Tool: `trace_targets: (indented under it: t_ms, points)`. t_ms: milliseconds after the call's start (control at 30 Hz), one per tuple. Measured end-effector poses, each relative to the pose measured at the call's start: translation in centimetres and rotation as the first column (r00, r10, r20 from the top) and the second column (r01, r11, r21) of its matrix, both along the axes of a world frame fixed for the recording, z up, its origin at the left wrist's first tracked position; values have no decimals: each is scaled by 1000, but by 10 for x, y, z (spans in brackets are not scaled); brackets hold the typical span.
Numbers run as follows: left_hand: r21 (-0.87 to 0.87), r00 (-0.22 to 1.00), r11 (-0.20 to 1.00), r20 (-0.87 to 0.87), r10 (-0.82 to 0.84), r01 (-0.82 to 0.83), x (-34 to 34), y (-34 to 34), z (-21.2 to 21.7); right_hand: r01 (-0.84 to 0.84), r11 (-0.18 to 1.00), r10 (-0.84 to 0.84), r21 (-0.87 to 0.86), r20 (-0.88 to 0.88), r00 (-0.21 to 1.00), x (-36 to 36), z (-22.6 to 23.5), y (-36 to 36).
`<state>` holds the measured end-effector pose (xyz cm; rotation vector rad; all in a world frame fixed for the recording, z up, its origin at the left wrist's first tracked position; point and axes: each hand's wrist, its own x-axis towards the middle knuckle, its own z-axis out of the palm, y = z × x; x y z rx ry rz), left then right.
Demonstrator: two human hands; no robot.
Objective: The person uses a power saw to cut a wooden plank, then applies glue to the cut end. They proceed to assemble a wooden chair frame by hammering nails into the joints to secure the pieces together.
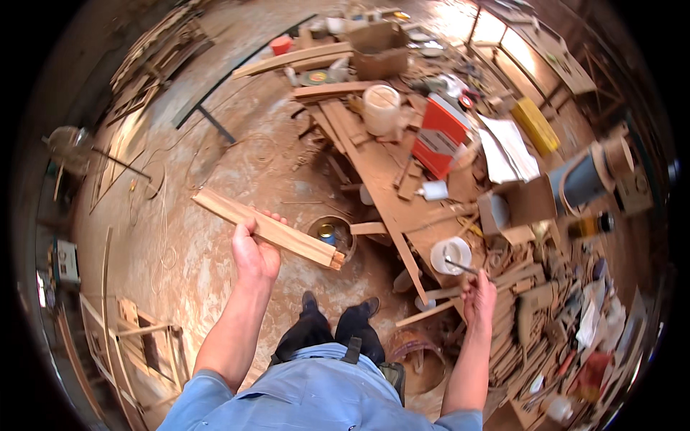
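Note:
My left hand (256,253) is closed round a pale wooden bar (277,231), held aslant out over the floor. The bar's nearer end looks rough and darker, perhaps cut to a joint. On the right, my right hand (477,296) pinches a thin dark stick (461,266), whose far end reaches into a round white tub (438,253). Pale stuff shows inside the tub; whether the stick ends in bristles cannot be seen.
The cluttered workbench (374,183) bears a red-and-white box (440,136), a white bucket (381,108), papers (507,151) and an open cardboard box (528,205). Wood offcuts (539,309) heap at right. A round bucket (350,248) holding a can stands below the bar.

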<state>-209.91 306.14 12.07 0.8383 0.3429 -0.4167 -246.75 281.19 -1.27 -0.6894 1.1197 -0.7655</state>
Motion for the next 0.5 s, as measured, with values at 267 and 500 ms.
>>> trace_targets:
  t_ms: [267,500]
  points:
    - [122,988,991,137,-64,47,6,115,-13,-39,997,45,64,-98,994,-29,24,39]
    - [-30,978,994,175,110,-107,3,222,-9,-306,942,330,136,-224,917,54,84,161]
